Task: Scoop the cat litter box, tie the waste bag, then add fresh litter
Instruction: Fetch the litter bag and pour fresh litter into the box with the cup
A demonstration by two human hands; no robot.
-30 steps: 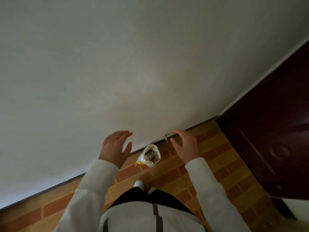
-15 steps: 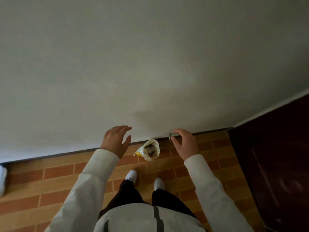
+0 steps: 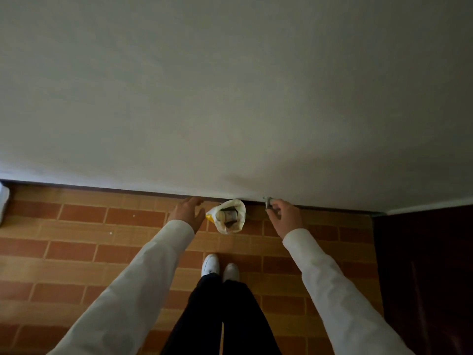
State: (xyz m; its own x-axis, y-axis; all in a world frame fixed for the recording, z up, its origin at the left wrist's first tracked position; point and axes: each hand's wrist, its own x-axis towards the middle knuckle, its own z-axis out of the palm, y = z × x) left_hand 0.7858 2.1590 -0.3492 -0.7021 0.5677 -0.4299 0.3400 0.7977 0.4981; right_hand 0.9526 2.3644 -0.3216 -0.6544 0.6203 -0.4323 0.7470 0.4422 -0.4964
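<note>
An open white and yellow bag (image 3: 228, 218) stands on the brick-patterned floor against the foot of the wall, its mouth open with dark clumped contents showing inside. My left hand (image 3: 187, 213) reaches down just left of the bag, fingers spread and holding nothing. My right hand (image 3: 285, 217) hovers right of the bag, fingers loosely curled and apart, close to a small grey metal piece (image 3: 267, 201) at the wall base. No litter box or scoop is in view.
A pale wall (image 3: 230, 98) fills the upper view. A dark red door (image 3: 430, 265) is at the right. A white object (image 3: 3, 201) shows at the far left edge. My white shoes (image 3: 220, 267) stand just behind the bag.
The view has swung left and tilted down, so the door slid to the right edge. Both hands have dropped lower toward the bag and moved closer to its sides.
</note>
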